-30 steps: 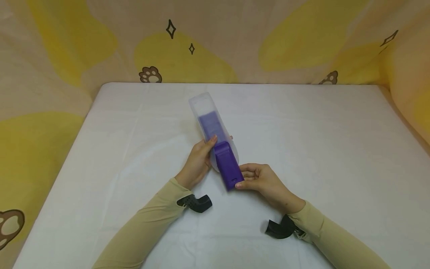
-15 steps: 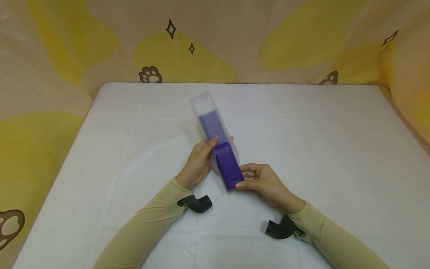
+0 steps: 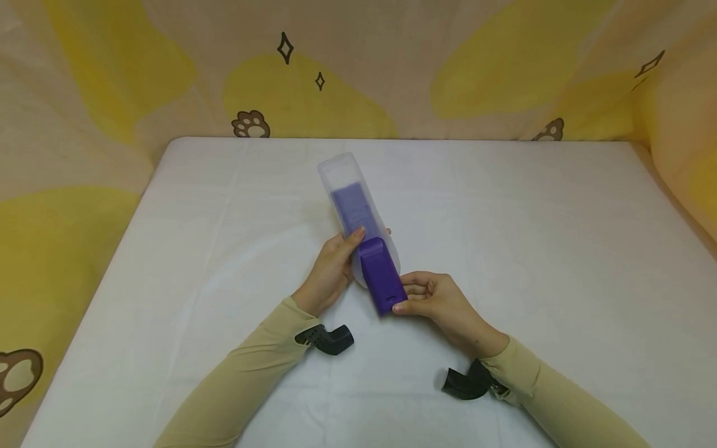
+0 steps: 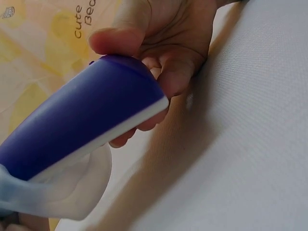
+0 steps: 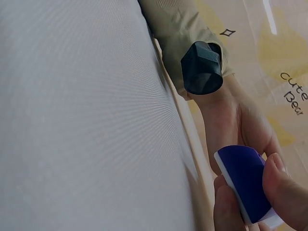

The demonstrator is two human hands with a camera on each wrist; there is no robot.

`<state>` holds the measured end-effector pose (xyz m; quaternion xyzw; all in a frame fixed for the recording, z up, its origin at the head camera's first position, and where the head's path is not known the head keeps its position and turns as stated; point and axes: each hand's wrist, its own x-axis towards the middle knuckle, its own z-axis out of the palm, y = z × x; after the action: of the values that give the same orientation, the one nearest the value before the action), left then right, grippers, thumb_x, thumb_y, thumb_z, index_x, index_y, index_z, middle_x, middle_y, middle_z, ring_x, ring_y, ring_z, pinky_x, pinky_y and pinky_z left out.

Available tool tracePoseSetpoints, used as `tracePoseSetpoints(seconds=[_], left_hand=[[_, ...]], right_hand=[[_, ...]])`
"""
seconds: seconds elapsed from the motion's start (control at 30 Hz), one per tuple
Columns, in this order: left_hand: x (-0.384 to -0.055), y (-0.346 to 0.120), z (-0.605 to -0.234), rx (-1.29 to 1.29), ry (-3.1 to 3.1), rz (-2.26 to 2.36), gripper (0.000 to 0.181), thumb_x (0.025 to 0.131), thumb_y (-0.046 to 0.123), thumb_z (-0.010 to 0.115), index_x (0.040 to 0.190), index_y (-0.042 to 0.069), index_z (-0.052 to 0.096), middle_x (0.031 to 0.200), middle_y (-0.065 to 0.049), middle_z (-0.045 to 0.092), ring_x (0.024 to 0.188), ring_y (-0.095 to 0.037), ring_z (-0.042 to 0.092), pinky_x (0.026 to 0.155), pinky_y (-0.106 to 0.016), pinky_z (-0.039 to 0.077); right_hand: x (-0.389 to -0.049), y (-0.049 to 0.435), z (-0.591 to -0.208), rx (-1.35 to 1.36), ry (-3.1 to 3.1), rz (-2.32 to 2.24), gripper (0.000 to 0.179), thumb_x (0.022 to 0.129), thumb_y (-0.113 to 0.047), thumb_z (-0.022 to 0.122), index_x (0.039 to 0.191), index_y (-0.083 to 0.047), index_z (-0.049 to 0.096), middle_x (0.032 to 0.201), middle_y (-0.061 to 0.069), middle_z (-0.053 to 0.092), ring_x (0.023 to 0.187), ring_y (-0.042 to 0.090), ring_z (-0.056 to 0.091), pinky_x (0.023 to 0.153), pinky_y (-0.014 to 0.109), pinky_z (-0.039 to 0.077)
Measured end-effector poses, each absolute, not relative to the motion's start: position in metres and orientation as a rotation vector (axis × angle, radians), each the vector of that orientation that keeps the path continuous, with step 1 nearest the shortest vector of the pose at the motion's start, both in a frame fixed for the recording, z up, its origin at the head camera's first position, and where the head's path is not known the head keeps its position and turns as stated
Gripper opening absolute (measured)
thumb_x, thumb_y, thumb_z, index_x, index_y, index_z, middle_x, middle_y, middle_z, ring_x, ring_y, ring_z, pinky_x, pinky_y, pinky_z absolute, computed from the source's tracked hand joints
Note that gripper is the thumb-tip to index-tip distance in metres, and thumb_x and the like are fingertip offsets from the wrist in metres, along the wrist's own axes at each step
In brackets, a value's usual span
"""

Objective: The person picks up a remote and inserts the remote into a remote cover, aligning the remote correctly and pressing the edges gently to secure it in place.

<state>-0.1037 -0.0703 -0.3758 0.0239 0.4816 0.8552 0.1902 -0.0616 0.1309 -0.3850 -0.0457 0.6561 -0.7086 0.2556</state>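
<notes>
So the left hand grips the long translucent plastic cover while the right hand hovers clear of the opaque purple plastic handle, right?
Not quite: the right hand isn't clear of the opaque purple plastic handle; it pinches the handle's near end, as the head view shows. The rest is right: the left hand grips the long translucent plastic cover.

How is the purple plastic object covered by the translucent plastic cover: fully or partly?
Partly: the purple plastic object has a bare near end; beyond, purple shows hazily through the translucent plastic cover.
</notes>
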Motion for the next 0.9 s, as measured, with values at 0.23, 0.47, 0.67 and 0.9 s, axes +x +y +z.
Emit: tracePoseSetpoints(seconds=[0.23,0.47,0.67,0.9], left_hand=[[-0.1031,-0.0697,-0.3743,0.065,1.369,2.392,0.043,0.103,0.017,0.038,0.137,-0.009,0.035,0.137,-0.027,0.044,0.117,-0.021,0.054,0.1,-0.034,0.043],[-0.1034,-0.0693,-0.3756,0.059,1.372,2.39,0.043,0.103,0.017,0.038,0.136,-0.01,0.036,0.136,-0.027,0.045,0.116,-0.02,0.055,0.1,-0.034,0.043],[-0.1031,-0.0694,-0.3753,0.064,1.377,2.382,0.043,0.103,0.016,0.038,0.137,-0.009,0.036,0.136,-0.028,0.045,0.12,-0.023,0.052,0.102,-0.035,0.041],[-0.1028,-0.0701,-0.3763,0.162,1.379,2.376,0.045,0.102,0.018,0.04,0.138,-0.009,0.034,0.137,-0.027,0.043,0.125,-0.026,0.047,0.106,-0.035,0.036]], right_hand=[[-0.061,0.1309,-0.3852,-0.112,1.798,-1.909,0.049,0.075,0.004,0.074,0.116,0.018,0.051,0.101,0.021,0.067,0.089,0.018,0.068,0.079,0.028,0.055],[-0.0607,0.1306,-0.3849,-0.087,1.812,-1.902,0.05,0.074,0.003,0.076,0.116,0.016,0.052,0.103,0.022,0.066,0.089,0.02,0.068,0.079,0.029,0.055],[-0.0606,0.1302,-0.3834,-0.076,1.81,-1.912,0.048,0.074,0.005,0.075,0.115,0.017,0.052,0.102,0.021,0.067,0.088,0.02,0.068,0.079,0.028,0.055],[-0.0609,0.1306,-0.3841,-0.084,1.807,-1.926,0.045,0.074,0.007,0.073,0.113,0.017,0.052,0.1,0.02,0.067,0.087,0.019,0.068,0.079,0.029,0.055]])
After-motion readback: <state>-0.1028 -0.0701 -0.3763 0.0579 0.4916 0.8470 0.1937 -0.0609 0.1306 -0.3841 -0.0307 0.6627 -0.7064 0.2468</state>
